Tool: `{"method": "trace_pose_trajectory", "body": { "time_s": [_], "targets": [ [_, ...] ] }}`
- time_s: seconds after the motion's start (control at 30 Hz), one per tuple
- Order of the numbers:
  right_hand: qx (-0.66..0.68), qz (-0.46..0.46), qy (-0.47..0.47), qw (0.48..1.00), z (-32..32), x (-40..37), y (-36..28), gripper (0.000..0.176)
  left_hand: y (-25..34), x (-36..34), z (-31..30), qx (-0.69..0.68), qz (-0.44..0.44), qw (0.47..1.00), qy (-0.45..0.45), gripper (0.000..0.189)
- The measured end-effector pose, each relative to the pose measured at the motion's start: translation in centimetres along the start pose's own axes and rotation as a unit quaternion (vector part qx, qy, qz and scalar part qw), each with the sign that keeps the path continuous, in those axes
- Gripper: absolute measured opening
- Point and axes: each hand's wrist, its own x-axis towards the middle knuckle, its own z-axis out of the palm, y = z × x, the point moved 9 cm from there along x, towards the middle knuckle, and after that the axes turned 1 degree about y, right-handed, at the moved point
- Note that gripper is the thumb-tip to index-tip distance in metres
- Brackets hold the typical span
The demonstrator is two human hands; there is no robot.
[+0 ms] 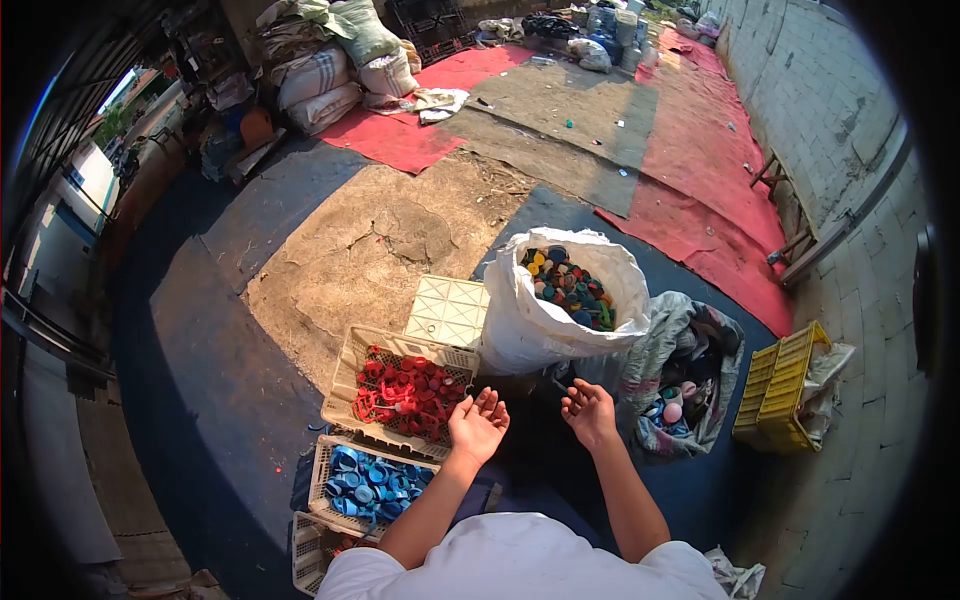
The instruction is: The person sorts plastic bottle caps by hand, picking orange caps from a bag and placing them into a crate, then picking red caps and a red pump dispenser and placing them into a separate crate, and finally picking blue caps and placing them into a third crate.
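My left hand point(480, 424) is palm up with its fingers apart and nothing in it, beside a cream crate point(337, 402) of red plastic caps point(408, 388). Level with it, my right hand point(590, 412) is also empty, its fingers loosely curled and spread. Just beyond both hands stands a white woven sack point(515, 325), its mouth wide, filled with mixed-colour bottle caps point(570, 288). A second cream crate point(318, 480) with blue caps point(372, 482) lies by my left forearm. Right of my right hand sits a grey-green sack point(637, 385) with assorted plastic pieces inside.
A third crate point(303, 555) is partly hidden by my left arm. An upturned cream crate point(447, 312) touches the white sack. On the right, a yellow crate point(775, 395) stands near the block wall point(865, 330). Stuffed sacks point(320, 85) are piled at the back left.
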Motion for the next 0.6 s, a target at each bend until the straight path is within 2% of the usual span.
{"method": "trace_pose_trajectory", "body": {
  "time_s": [0.13, 0.23, 0.37, 0.53, 0.6],
  "targets": [
    [0.038, -0.033, 0.053, 0.997, -1.2, 0.3, -2.2, 0.028, -2.2, 3.7, 1.7, 0.024, -0.067, 0.997, 0.016, 0.031],
    [0.017, -0.074, 0.094, 0.993, -1.8, 0.4, -3.8, 0.028, -3.3, 6.0, 3.9, 0.037, -0.127, 0.991, 0.013, 0.032],
    [-0.005, -0.121, 0.128, 0.984, -2.8, 1.0, -5.7, 0.028, -2.8, 8.7, 7.8, 0.076, -0.16, 0.984, -0.015, 0.033],
    [-0.11, -0.198, 0.204, 0.952, -3.5, 1.3, -8.8, 0.02, -1.2, 12.8, 10.4, 0.102, -0.17, 0.98, -0.016, 0.034],
    [-0.168, -0.217, 0.2, 0.941, -3.5, 2.1, -9.7, 0.019, -1.0, 14.1, 11.7, 0.096, -0.178, 0.978, -0.047, 0.034]
  ]
}}
